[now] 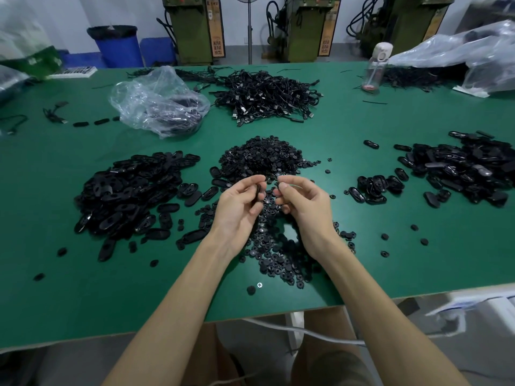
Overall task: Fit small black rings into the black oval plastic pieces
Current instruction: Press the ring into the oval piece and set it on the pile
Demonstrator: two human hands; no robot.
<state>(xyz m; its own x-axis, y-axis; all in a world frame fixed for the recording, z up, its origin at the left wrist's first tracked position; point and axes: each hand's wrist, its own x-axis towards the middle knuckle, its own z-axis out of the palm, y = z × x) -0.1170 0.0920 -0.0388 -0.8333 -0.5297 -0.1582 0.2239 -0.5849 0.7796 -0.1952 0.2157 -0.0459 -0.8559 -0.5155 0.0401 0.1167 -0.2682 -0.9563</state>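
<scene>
Black oval piece (257,191) pinched edge-on in left hand (239,203), over the scattered rings (274,263); right hand (299,203) curled just beside it, on a ring or not too small to tell. Risk of seating a ring crooked or dropping it unseen, black on black. Orange machine labels (218,37) too blurred to read.

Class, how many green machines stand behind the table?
3: the left machine, the middle machine and the right machine, all beyond the table. Others may be out of view.
</scene>
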